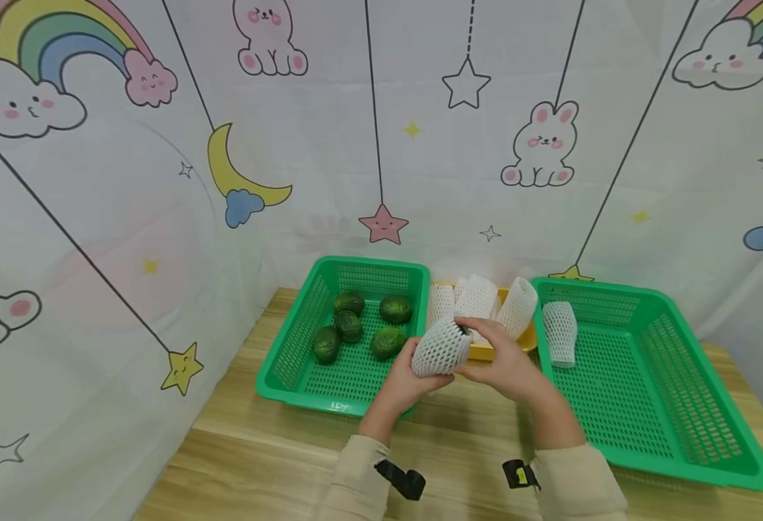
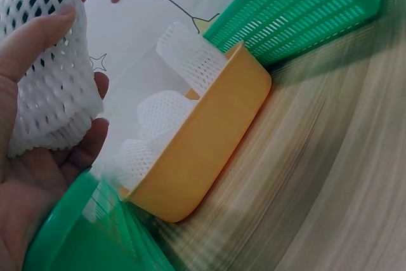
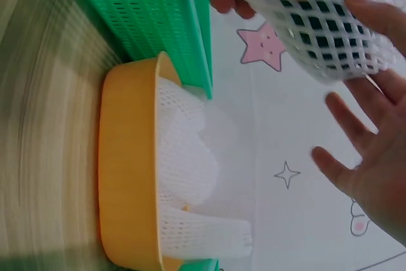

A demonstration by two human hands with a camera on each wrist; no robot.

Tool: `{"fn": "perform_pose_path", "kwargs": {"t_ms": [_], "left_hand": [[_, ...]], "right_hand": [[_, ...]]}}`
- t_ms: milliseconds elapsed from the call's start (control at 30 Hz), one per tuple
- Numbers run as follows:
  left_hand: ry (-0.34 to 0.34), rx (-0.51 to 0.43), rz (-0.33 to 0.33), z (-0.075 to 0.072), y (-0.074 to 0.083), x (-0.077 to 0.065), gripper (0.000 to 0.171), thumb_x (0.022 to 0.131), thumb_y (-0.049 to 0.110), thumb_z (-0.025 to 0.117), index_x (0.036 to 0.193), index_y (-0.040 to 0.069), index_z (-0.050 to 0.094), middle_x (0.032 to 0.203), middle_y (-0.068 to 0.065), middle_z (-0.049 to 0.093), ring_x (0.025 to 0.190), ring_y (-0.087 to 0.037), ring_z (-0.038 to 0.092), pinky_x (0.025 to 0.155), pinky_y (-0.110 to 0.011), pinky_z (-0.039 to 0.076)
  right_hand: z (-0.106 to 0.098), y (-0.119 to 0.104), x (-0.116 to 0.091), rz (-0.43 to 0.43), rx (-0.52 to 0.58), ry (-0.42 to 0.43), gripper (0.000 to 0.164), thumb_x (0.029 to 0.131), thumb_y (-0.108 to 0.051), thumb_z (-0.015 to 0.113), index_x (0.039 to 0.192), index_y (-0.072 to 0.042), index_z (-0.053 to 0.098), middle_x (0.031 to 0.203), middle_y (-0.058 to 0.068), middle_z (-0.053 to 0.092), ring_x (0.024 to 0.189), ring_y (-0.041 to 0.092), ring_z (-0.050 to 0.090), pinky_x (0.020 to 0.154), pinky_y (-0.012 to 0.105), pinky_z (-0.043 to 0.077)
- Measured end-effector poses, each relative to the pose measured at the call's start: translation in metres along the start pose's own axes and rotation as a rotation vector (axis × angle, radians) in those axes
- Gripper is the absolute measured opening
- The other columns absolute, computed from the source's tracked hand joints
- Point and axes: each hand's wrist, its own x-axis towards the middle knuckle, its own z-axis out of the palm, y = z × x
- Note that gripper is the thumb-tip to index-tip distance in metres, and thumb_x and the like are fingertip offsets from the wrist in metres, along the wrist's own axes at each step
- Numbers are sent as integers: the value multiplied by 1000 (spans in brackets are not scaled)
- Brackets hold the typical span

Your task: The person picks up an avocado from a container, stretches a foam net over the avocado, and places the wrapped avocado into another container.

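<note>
In the head view my left hand (image 1: 399, 385) grips a white foam net sleeve (image 1: 440, 350) above the front of the table. A dark green avocado (image 3: 323, 26) sits inside it, showing through the stretched mesh in the right wrist view. My right hand (image 1: 512, 367) holds the sleeve's other end between thumb and fingers, its remaining fingers spread. Several avocados (image 1: 326, 345) lie in the left green basket (image 1: 277, 369). Behind the hands, more foam sleeves (image 1: 518, 307) stand in a yellow-orange bin (image 2: 203, 157).
At the right stands a larger green basket (image 1: 681, 470) with one white foam-covered item (image 1: 560, 333) along its left side. Everything rests on a wood-grain table (image 1: 258, 463). A white cartoon-print curtain (image 1: 329, 159) hangs behind and at the sides.
</note>
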Motion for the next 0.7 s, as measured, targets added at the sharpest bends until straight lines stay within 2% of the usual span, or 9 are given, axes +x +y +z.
{"fn": "perform_pose_path", "kwargs": {"t_ms": [67, 167, 300, 400, 500, 567, 633, 700], "left_hand": [[-6, -6, -15, 0, 1, 0, 63, 79, 7, 73, 132, 7, 40, 123, -9, 48, 104, -23, 51, 83, -38, 45], [-18, -28, -4, -1, -5, 2, 69, 78, 12, 76, 135, 10, 37, 125, -8, 46, 105, -22, 50, 83, -37, 45], [-36, -63, 29, -2, -22, 9, 80, 74, 24, 79, 139, 16, 33, 129, -5, 43, 109, -21, 48, 86, -36, 45], [-32, -77, 38, -2, -29, 13, 84, 73, 29, 80, 140, 19, 29, 130, -6, 42, 110, -22, 47, 86, -37, 46], [-19, -82, 44, -3, -30, 13, 83, 74, 28, 79, 139, 19, 29, 129, -7, 41, 109, -23, 47, 84, -37, 46], [-8, -64, 37, -4, -30, 13, 81, 74, 29, 79, 138, 19, 31, 127, -8, 43, 107, -23, 49, 83, -38, 47], [3, -42, 27, -4, -31, 13, 78, 75, 32, 78, 137, 17, 34, 125, -8, 45, 106, -23, 50, 83, -38, 46], [25, -26, 13, -4, -31, 12, 77, 75, 38, 76, 137, 15, 36, 123, -9, 48, 105, -23, 51, 83, -38, 46]], "right_hand": [[4, 0, 3, -43, -69, 86, 61, 73, -16, 80, 127, -12, 53, 130, 9, 49, 118, 31, 38, 93, 56, 35], [10, -3, 6, -104, -147, 182, 55, 66, -11, 84, 115, -11, 59, 120, 8, 56, 111, 28, 40, 95, 54, 30], [14, -4, 7, -204, -240, 242, 48, 62, -8, 86, 105, -11, 64, 112, 8, 59, 109, 30, 41, 93, 57, 24], [12, -1, 7, -284, -257, 270, 40, 63, -6, 85, 99, -9, 68, 107, 8, 61, 107, 31, 44, 91, 57, 28], [9, 2, 7, -345, -230, 293, 28, 67, -1, 80, 93, -6, 70, 102, 9, 62, 105, 31, 45, 90, 57, 30], [7, 2, 7, -353, -181, 309, 24, 73, 2, 75, 95, -4, 70, 105, 11, 62, 106, 32, 45, 90, 56, 32], [7, 2, 7, -303, -63, 317, 30, 81, 4, 67, 110, -1, 64, 118, 13, 56, 114, 34, 42, 93, 56, 31], [8, 2, 6, -200, 119, 293, 46, 88, 1, 59, 133, -2, 46, 135, 13, 42, 124, 35, 34, 98, 57, 27]]}}
